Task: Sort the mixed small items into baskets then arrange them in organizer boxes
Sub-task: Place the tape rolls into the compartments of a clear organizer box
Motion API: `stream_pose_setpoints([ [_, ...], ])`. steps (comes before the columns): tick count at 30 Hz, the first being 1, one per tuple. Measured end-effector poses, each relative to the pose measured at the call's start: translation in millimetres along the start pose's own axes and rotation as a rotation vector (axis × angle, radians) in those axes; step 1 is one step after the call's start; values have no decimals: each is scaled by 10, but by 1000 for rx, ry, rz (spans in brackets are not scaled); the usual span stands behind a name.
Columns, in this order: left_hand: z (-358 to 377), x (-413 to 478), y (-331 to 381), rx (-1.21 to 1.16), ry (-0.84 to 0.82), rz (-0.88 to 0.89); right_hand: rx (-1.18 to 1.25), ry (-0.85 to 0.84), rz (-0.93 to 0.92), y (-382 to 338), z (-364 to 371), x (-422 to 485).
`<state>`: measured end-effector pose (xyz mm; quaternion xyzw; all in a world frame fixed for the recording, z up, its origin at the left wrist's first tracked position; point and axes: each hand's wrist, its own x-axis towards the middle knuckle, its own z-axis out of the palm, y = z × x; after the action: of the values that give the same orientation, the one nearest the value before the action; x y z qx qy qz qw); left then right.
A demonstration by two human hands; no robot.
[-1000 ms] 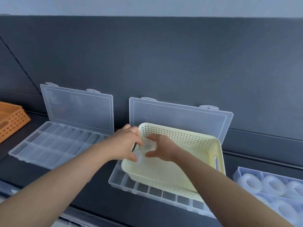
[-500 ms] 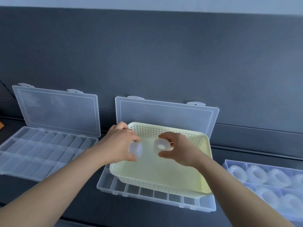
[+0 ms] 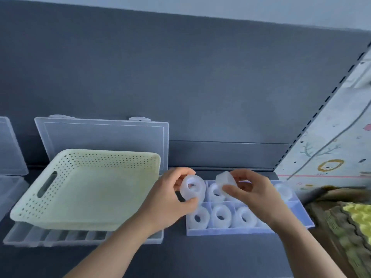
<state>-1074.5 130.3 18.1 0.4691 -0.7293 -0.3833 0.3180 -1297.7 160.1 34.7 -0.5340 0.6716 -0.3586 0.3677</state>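
The 2 clear tape rolls are up in the air, just over the far-left part of the blue box (image 3: 301, 223) with little square rooms in it. The left roll (image 3: 192, 189) is standing on its edge with its round hole facing the person, and the left hand (image 3: 170, 199) is pinching it between thumb and fingers. The right roll (image 3: 226, 181) is tilting, with its flat side turning up and to the left, and the right hand (image 3: 255, 197) is pinching it too. Both hands are closing on their rolls, not opening. The box is lying right under and a bit past the hands, with its long side going left to right. Most rooms are already holding a roll lying flat with the hole looking up. I cannot tell which rooms are free, because the hands are hiding some. The right hand is nearer the middle and right rooms, and the left hand is nearer the left edge. To fit, each roll probably needs laying flat before going down. The yellow basket (image 3: 84, 189) is sitting to the left, looking empty, on top of a clear box (image 3: 84, 237) with its lid open.
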Motion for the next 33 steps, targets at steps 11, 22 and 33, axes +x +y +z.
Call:
stream_pose_setpoints([
  [11,1911,495,659,3,-208,-55,35,307,83,1020,-1355,-225],
  [22,2595,832,779,423,-348,10,-7,372,100,1403,-1661,-256],
  [33,2117,747,456,500,-199,64,-249,169,44,1529,-1375,-163],
])
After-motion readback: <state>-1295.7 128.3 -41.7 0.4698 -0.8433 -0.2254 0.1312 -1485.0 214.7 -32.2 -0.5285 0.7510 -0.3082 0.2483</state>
